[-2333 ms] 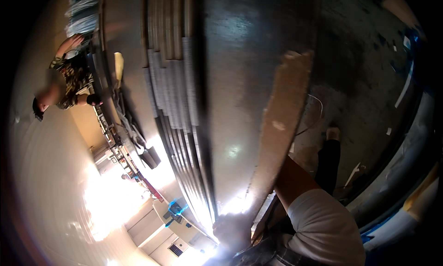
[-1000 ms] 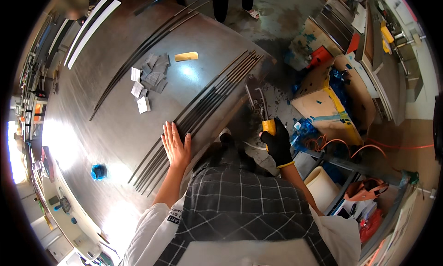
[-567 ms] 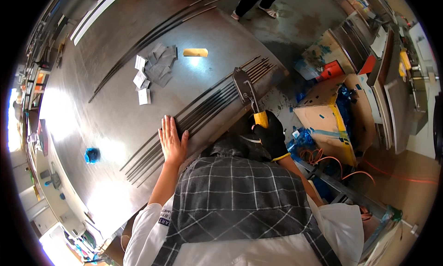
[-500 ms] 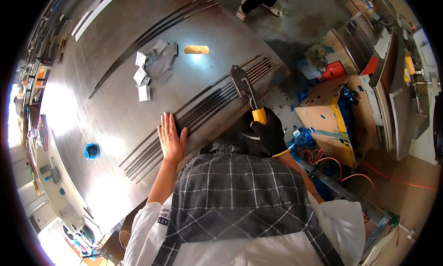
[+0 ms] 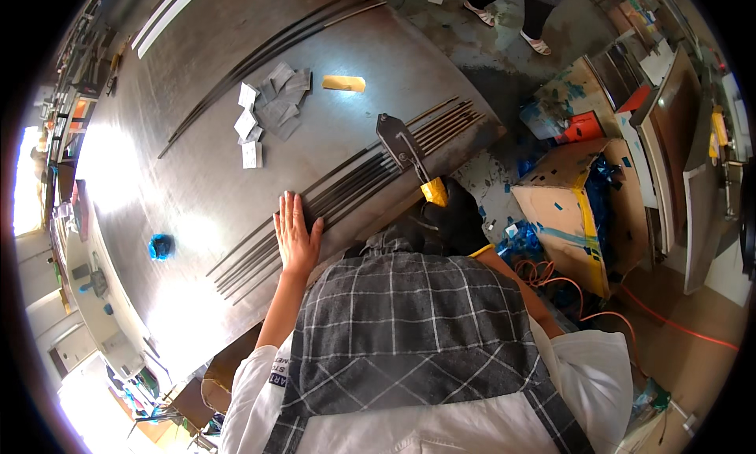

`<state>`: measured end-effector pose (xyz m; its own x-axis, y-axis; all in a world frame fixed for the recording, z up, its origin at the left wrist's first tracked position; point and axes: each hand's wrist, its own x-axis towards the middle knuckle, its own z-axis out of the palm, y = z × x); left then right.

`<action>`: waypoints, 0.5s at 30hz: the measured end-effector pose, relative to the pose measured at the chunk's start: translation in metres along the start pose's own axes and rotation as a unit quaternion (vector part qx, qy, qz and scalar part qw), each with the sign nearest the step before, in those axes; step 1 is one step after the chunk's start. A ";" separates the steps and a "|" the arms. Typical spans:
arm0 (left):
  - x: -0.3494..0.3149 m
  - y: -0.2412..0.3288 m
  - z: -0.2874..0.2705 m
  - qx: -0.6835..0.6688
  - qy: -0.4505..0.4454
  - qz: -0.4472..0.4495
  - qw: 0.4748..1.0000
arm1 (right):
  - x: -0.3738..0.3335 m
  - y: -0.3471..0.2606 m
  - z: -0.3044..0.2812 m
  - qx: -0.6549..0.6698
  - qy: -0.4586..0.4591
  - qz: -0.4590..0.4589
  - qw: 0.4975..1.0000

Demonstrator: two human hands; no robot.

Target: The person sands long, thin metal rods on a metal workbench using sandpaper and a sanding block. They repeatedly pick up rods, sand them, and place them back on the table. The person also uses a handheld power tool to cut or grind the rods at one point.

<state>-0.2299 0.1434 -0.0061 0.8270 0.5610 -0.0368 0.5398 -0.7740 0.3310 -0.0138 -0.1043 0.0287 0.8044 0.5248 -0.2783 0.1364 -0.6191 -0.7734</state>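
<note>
A bundle of thin dark metal rods [image 5: 346,188] lies slantwise across the metal table [image 5: 213,194] in front of me. My left hand [image 5: 298,237], bare, rests flat on the rods toward their near left end, fingers stretched out. My right hand [image 5: 458,222], in a black glove with a yellow cuff, is closed round the yellow handle [image 5: 434,192] of a dark metal hand tool [image 5: 400,141]. The broad plate-like head of this tool lies over the rods near their far right end. Whether its jaws grip any rod cannot be made out.
More long rods [image 5: 244,76] lie farther back, beside grey and white flat squares [image 5: 283,100] and a yellow strip [image 5: 344,83]. A crumpled blue item [image 5: 161,247] sits at left. Right of the table stand a cardboard box [image 5: 551,206] and an orange hose [image 5: 669,316]. Another person [image 5: 539,13] walks beyond.
The tool in my right hand has shifted left along the rods, and the gloved hand with it. My left hand stays on the rods. The other person has moved to the right.
</note>
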 end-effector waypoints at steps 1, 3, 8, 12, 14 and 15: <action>0.000 0.000 0.000 0.000 -0.003 -0.001 1.000 | 0.000 0.000 0.000 -0.004 0.006 0.006 1.000; 0.000 0.001 -0.001 -0.001 -0.009 -0.004 1.000 | 0.000 -0.001 -0.001 -0.010 0.019 0.017 1.000; -0.001 -0.001 0.000 -0.017 -0.010 -0.002 1.000 | -0.002 -0.008 -0.002 0.004 0.035 -0.001 0.999; 0.006 0.001 -0.004 -0.013 -0.007 -0.009 1.000 | -0.005 -0.009 0.002 0.017 0.038 0.021 0.999; 0.009 0.000 -0.006 -0.017 -0.010 -0.010 1.000 | -0.007 -0.015 0.000 0.011 0.026 0.037 0.999; 0.009 0.000 -0.006 -0.018 -0.011 -0.011 1.000 | -0.007 -0.017 -0.001 0.009 0.020 0.045 0.999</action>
<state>-0.2234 0.1505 -0.0008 0.8179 0.5718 -0.0645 0.5528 -0.7497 0.3637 -0.0214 -0.0983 0.0442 0.8353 0.4440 -0.3244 0.0530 -0.6522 -0.7562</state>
